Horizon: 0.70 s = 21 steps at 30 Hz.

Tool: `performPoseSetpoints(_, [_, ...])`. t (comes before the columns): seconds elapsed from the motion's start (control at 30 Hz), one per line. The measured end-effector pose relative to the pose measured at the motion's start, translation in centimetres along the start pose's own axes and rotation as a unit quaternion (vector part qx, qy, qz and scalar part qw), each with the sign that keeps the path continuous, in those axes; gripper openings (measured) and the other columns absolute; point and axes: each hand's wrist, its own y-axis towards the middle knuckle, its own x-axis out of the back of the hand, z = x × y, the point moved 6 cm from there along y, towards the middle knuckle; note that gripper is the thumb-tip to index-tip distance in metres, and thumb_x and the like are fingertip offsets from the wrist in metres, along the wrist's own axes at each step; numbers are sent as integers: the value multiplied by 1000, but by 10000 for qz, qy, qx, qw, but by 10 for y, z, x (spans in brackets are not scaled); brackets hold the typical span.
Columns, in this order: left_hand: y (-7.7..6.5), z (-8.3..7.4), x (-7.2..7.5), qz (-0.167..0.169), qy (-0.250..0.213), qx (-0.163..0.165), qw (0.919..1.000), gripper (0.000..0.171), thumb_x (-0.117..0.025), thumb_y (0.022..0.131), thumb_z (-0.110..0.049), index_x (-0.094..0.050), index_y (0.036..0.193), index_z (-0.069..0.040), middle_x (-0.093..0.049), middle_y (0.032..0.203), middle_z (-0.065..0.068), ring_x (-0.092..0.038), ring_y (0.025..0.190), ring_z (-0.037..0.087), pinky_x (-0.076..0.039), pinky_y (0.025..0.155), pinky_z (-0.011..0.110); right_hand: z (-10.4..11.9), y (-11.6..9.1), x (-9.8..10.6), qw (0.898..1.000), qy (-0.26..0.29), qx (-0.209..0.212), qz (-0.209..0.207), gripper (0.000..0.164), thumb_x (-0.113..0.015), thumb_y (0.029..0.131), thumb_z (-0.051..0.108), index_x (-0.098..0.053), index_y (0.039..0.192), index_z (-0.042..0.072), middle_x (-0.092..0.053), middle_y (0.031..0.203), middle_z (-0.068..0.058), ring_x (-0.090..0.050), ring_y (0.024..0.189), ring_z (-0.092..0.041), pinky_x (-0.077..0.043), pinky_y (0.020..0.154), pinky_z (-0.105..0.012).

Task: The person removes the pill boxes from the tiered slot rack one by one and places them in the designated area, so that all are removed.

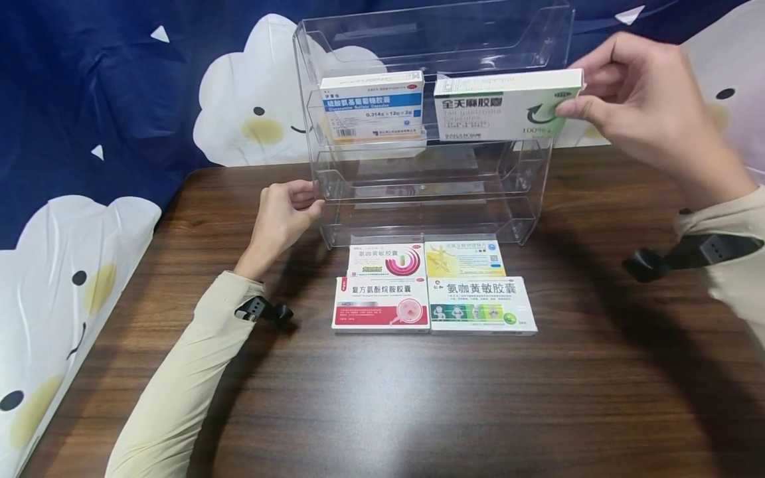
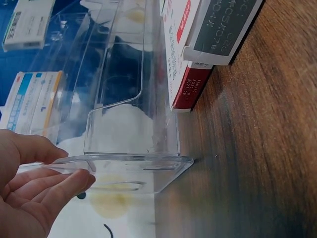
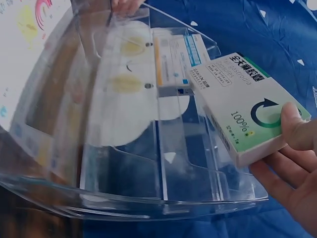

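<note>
My right hand point(image 1: 648, 109) pinches the right end of a white and green medicine box point(image 1: 508, 109) between thumb and fingers. The box is at the upper right tier of a clear acrylic rack point(image 1: 427, 169); in the right wrist view it appears tilted in front of the shelves. A blue and white medicine box point(image 1: 372, 109) stands in the same tier on the left. My left hand point(image 1: 283, 216) holds the rack's left side panel, thumb on one face and fingers on the other, as the left wrist view point(image 2: 44, 183) shows.
In front of the rack, several boxes lie flat on the wooden table point(image 1: 382, 405): a red and white box point(image 1: 380, 305), a green and white box point(image 1: 483, 315), a pink-ringed box point(image 1: 373, 262) and a yellow and white box point(image 1: 463, 259). Behind hangs a blue cloud-patterned cloth point(image 1: 119, 60).
</note>
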Motion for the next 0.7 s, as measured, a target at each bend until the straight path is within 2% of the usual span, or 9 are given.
performPoseSetpoints(0.1, [0,1,0,7,9,0,10000,29,-66,85,0,-65,112,10,-68,104,25,-69,97,32,-57,83,35,-8,-15,-3,9941,1075,-136,34,32,-69,73,-22,-66,88,5,-74,80,6,-69,74,-2,-51,61,-8])
performPoseSetpoints(0.23, [1,1,0,38,13,15,10000,29,-66,85,0,-65,112,11,-68,105,26,-68,99,32,-56,85,35,-20,-40,-10,9757,2147,-427,-50,27,-74,72,-18,-67,89,1,-74,80,-1,-71,74,-6,-54,65,-11])
performPoseSetpoints(0.33, [1,1,0,52,21,12,10000,29,-65,85,0,-65,112,11,-68,106,26,-68,100,33,-56,86,36,-26,-58,-14,9706,2328,-591,-148,25,-74,73,-16,-67,89,2,-74,80,-2,-71,72,-6,-55,65,-12])
performPoseSetpoints(0.6, [0,0,0,15,10,-25,10000,28,-66,85,0,-66,111,11,-68,105,26,-68,99,32,-56,85,36,-36,-92,-21,9729,2088,-984,-113,26,-70,76,-18,-69,89,5,-74,78,1,-69,66,-2,-47,49,-9])
performPoseSetpoints(0.7, [0,1,0,1,33,14,10000,29,-66,85,0,-66,111,10,-68,104,25,-68,99,32,-56,84,36,-40,-105,-24,9722,2024,-1179,9,28,-68,77,-19,-70,90,6,-75,80,2,-69,67,-2,-49,51,-9])
